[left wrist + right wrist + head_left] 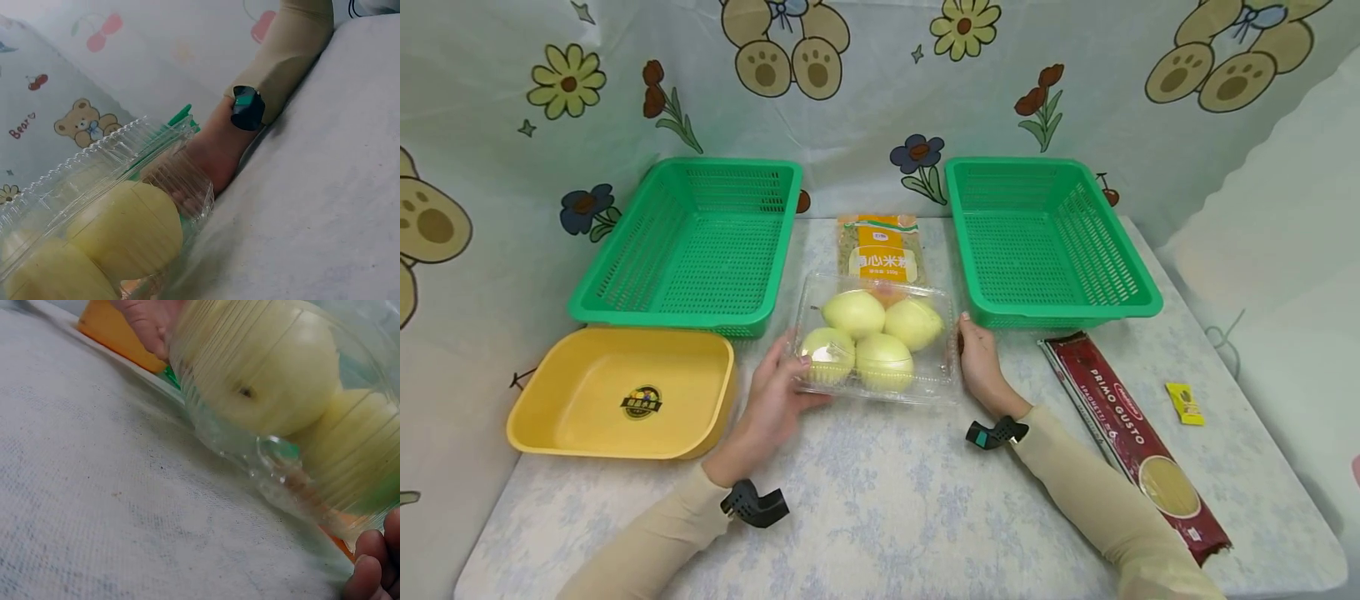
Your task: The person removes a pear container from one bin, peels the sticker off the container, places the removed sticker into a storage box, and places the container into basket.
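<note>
A clear plastic clamshell box (936, 383) with several pale yellow-green round fruits (884, 361) inside is held above the table, between both hands. My left hand (772, 392) grips its left side, the thumb over the near left corner. At the right side, my right hand (985, 367) holds the box by its edge. Through the plastic in the left wrist view, fingers of the right hand (200, 169) show at the box's end. Some fingers are hidden behind or under the box. Partly behind it lies an orange food packet (880, 242).
Green baskets stand at the back left (673, 319) and back right (1067, 310). A yellow tub (625, 417) sits at the left. To the right lie a dark red spaghetti pack (1131, 433) and a small yellow sachet (1184, 403). A patterned curtain (865, 125) hangs behind.
</note>
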The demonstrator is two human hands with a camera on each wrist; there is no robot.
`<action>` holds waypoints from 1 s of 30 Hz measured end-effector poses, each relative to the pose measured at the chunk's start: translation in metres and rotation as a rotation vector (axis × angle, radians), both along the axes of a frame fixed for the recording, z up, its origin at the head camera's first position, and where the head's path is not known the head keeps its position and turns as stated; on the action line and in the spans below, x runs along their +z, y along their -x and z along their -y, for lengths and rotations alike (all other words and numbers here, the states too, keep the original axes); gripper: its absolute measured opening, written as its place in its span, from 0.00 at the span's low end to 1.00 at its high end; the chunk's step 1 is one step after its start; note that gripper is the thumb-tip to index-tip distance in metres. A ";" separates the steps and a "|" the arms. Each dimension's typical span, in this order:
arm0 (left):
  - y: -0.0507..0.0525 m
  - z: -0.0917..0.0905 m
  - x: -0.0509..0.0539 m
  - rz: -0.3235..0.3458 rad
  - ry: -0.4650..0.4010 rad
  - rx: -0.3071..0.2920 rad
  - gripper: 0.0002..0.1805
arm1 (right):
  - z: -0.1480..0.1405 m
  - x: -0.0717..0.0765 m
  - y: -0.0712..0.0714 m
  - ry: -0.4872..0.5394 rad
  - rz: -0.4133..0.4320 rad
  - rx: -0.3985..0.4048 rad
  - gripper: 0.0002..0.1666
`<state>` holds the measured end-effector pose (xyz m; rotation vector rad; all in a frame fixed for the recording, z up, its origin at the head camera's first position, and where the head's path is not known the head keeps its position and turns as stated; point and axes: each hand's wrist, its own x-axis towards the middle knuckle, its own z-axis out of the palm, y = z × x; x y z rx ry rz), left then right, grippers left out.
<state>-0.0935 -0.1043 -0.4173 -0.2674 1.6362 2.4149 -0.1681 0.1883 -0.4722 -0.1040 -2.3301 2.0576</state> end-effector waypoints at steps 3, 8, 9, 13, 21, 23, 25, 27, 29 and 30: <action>0.000 0.003 0.011 0.003 0.008 -0.008 0.41 | -0.001 0.000 0.000 -0.038 -0.017 -0.009 0.33; 0.003 0.010 0.034 0.008 -0.010 -0.036 0.39 | -0.001 0.001 0.001 -0.061 0.040 -0.047 0.32; 0.004 0.012 0.040 0.004 -0.018 -0.040 0.38 | -0.001 0.001 0.002 -0.052 0.053 -0.047 0.32; 0.010 0.021 0.061 -0.019 -0.060 -0.043 0.37 | 0.000 0.001 0.001 -0.039 0.038 -0.016 0.30; 0.032 0.054 0.105 -0.066 -0.138 0.018 0.23 | 0.002 -0.002 -0.001 0.007 -0.021 0.085 0.27; 0.039 0.068 0.113 -0.052 -0.199 0.045 0.23 | 0.003 -0.002 -0.001 -0.013 -0.035 0.097 0.26; 0.048 0.083 0.119 -0.047 -0.245 0.072 0.20 | 0.003 -0.001 -0.002 -0.025 -0.047 0.105 0.24; 0.056 0.099 0.124 -0.050 -0.273 0.090 0.14 | 0.003 -0.001 -0.002 -0.027 -0.054 0.111 0.22; 0.064 0.114 0.128 -0.054 -0.259 0.111 0.10 | 0.003 0.000 -0.002 -0.026 -0.052 0.117 0.19; 0.068 0.122 0.129 -0.054 -0.243 0.120 0.08 | 0.003 -0.001 -0.002 -0.024 -0.050 0.120 0.18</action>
